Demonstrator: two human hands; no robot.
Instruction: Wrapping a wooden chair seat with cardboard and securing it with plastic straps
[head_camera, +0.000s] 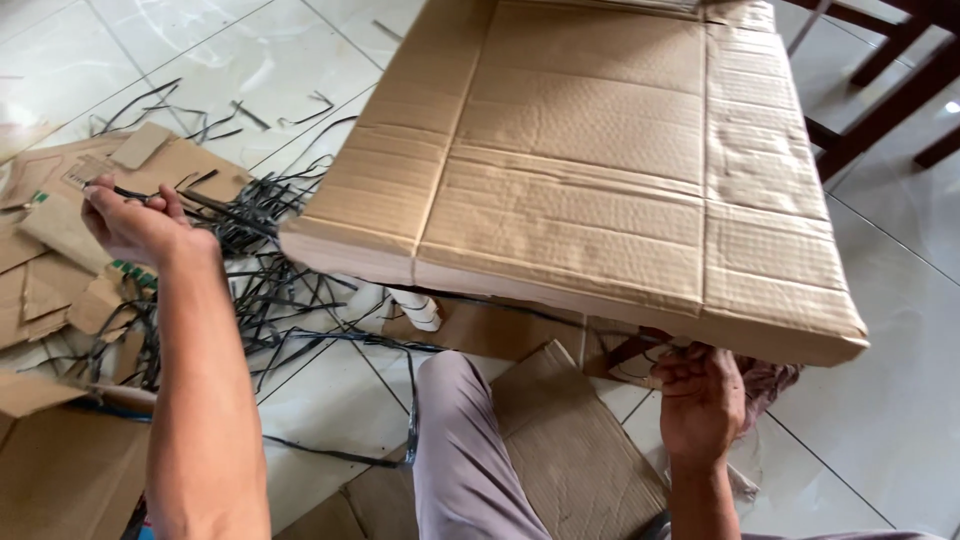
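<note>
A large flattened cardboard sheet (590, 160) is held up off the floor, tilted, filling the upper middle. My right hand (698, 400) grips its near edge from below at the lower right. My left hand (135, 222) is out to the left over a tangle of black plastic straps (260, 270), fingers closed around one thin strap. My knee in light trousers (460, 440) rests between both arms.
Torn cardboard pieces (60, 250) lie at the left, and more flat cardboard (575, 450) under my knee. White tiled floor (890, 380) spreads all around. Dark wooden chair legs (880, 90) stand at the top right. A white cylindrical object (415, 305) shows under the sheet.
</note>
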